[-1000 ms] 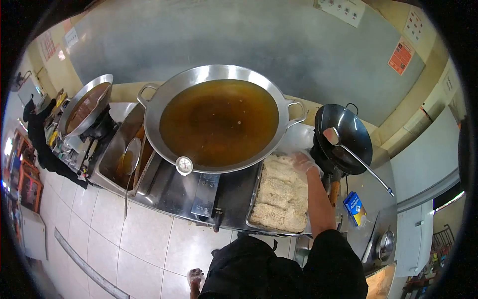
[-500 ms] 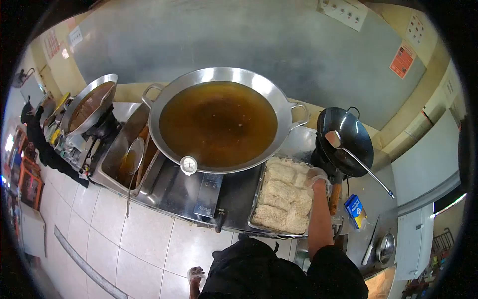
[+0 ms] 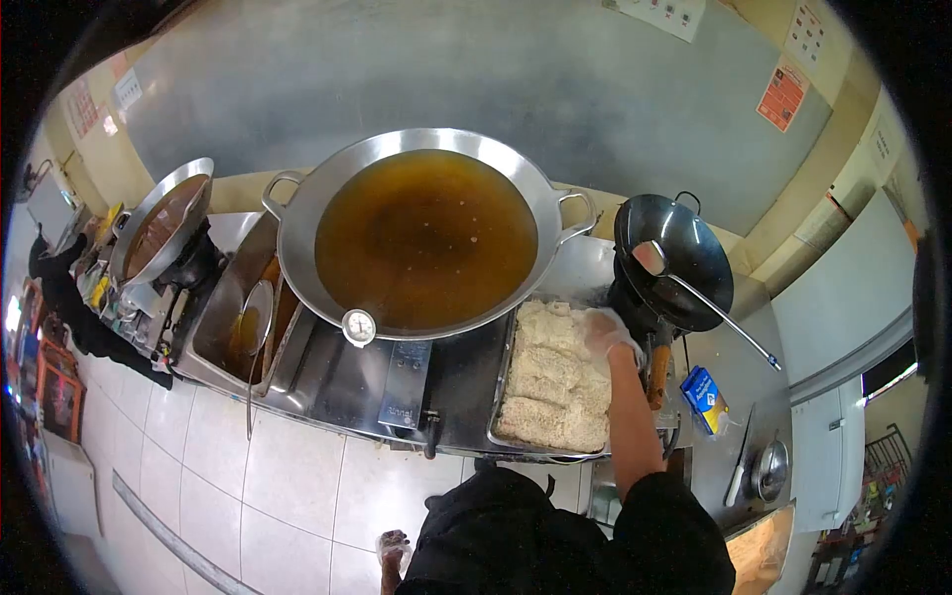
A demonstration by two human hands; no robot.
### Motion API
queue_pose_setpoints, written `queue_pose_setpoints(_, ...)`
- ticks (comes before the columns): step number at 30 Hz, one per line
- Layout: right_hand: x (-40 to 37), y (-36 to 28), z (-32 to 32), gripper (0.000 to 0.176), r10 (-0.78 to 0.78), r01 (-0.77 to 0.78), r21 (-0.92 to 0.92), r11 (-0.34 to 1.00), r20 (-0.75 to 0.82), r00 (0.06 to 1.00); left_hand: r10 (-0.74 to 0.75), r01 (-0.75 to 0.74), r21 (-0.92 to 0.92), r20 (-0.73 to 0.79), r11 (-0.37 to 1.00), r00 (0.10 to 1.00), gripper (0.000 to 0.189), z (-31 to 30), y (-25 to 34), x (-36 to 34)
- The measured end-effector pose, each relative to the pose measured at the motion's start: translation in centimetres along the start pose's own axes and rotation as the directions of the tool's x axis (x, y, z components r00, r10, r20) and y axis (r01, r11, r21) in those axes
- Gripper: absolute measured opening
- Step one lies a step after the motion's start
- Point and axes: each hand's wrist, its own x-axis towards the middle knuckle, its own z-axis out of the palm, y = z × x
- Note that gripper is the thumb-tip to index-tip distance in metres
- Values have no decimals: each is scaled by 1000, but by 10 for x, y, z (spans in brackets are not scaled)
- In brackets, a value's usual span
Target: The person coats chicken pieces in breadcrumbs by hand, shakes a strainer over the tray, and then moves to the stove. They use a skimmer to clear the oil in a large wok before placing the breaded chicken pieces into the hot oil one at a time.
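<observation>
A metal tray (image 3: 493, 433) holds several crumb-coated pieces (image 3: 550, 377) laid in rows. Over the tray's far right part is my right hand (image 3: 603, 333) in a clear plastic glove, touching the coated pieces there. Its fingertips are too blurred to tell whether they grip one. My left hand (image 3: 394, 548), gloved too, hangs low beside my dark clothing, its fingers loosely bent and apart with nothing visible in them. Beyond the tray stands a large two-handled wok (image 3: 436, 142) of brown oil, with a dial thermometer (image 3: 359, 327) at its near rim.
Right of the tray sits a black wok (image 3: 694, 288) with a long-handled spatula (image 3: 724, 319) in it. A blue and yellow box (image 3: 705, 400), a knife (image 3: 739, 471) and a metal bowl (image 3: 770, 470) lie farther right. Left are a strainer (image 3: 256, 315) and another wok (image 3: 167, 223); a person (image 3: 79, 307) stands beyond.
My right hand has shifted slightly left and farther over the coated pieces, away from the tray's right edge. The whole view has shifted a little; my left hand stays low.
</observation>
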Motion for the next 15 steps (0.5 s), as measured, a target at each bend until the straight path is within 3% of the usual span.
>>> queue_pose_setpoints(1,-15,-10,-6,26,76,-75,-51,996,16,997,33,-33,59,9,998,999,16,0,-4,-1)
queue_pose_setpoints(3,-29,-10,10,25,300,-298,111,948,-7,954,26,-30,218,24,975,999,18,4,-2,-4)
queue_pose_setpoints(4,-33,-9,13,25,497,-497,318,807,90,863,-15,7,317,22,948,1000,18,9,9,-14)
queue_pose_setpoints(6,-43,-8,19,24,719,-759,583,289,391,574,-37,17,439,36,898,999,19,18,38,-34)
queue_pose_setpoints(7,-49,-9,22,25,732,-772,601,208,428,530,-21,-8,464,57,886,998,19,21,47,-39)
queue_pose_setpoints(10,-62,-7,28,26,726,-781,596,188,451,519,133,-196,488,162,850,978,19,14,36,-33)
queue_pose_setpoints(12,-66,-7,30,27,714,-778,586,225,445,541,174,-217,284,170,934,970,18,6,9,-4)
queue_pose_setpoints(14,-69,-7,29,28,693,-768,572,288,429,580,91,-72,-149,125,986,988,19,1,-10,14)
queue_pose_setpoints(15,-69,-7,28,28,679,-756,564,332,414,606,156,-111,-285,141,952,978,20,-1,-13,15)
